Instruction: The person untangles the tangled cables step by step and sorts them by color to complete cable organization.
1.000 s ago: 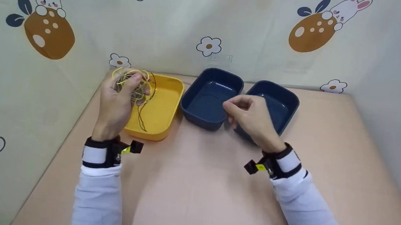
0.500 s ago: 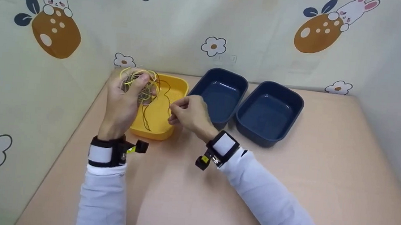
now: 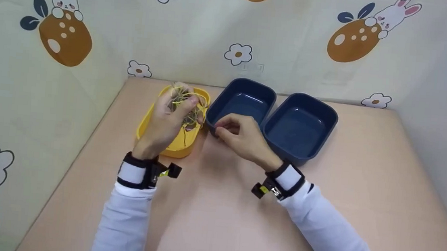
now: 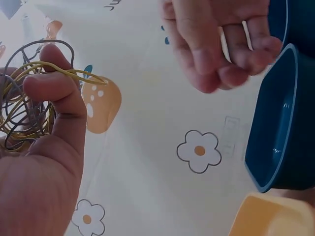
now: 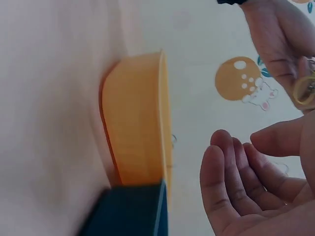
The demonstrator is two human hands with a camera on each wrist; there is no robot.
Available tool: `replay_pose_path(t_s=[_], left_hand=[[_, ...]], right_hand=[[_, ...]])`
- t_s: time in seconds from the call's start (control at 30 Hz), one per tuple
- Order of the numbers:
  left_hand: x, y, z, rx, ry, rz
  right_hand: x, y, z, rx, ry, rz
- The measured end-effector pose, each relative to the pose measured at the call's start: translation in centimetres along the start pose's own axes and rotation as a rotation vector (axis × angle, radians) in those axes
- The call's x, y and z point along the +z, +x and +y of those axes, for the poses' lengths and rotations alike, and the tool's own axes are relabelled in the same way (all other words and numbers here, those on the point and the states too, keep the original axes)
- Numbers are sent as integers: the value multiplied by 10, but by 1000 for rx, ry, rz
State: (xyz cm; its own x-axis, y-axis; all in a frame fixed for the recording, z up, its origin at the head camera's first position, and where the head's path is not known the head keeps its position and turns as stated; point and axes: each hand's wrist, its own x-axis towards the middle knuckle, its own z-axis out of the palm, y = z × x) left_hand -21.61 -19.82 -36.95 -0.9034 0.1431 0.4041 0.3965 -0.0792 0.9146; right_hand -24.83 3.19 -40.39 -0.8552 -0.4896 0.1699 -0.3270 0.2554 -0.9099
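My left hand (image 3: 167,114) grips a loose tangle of thin yellow and grey cords (image 3: 188,105) above the yellow tray. In the left wrist view the cords (image 4: 27,110) loop around the thumb and bunch in the palm, and one dark end hangs below the hand in the head view. To the right, my right hand (image 3: 242,137) hovers at the front of the left navy tray. Its fingers (image 5: 231,182) are loosely bent in the right wrist view, with the thumb apart from them. No cord shows between them.
The yellow tray (image 3: 176,152) stands at the left of the pink table (image 3: 215,214). Beside it are two navy trays, one in the middle (image 3: 245,103) and one on the right (image 3: 300,128). A patterned cloth wall (image 3: 287,38) closes off the back.
My left hand has shifted right with the cords. The right hand went left to the yellow tray, where a dark strand ran to its fingertips, then drew back right; that strand no longer shows there.
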Motion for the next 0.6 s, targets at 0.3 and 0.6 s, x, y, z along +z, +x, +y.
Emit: replay_pose_path(t_s=[0.3,0.6], left_hand=[[44,2,-21,-101,21,-174],[75,-2,-33,-114,146,-390]], right_hand=[[-57,-48,-6,-161,2,171],[-74,-74,-10,-304,-51,209]])
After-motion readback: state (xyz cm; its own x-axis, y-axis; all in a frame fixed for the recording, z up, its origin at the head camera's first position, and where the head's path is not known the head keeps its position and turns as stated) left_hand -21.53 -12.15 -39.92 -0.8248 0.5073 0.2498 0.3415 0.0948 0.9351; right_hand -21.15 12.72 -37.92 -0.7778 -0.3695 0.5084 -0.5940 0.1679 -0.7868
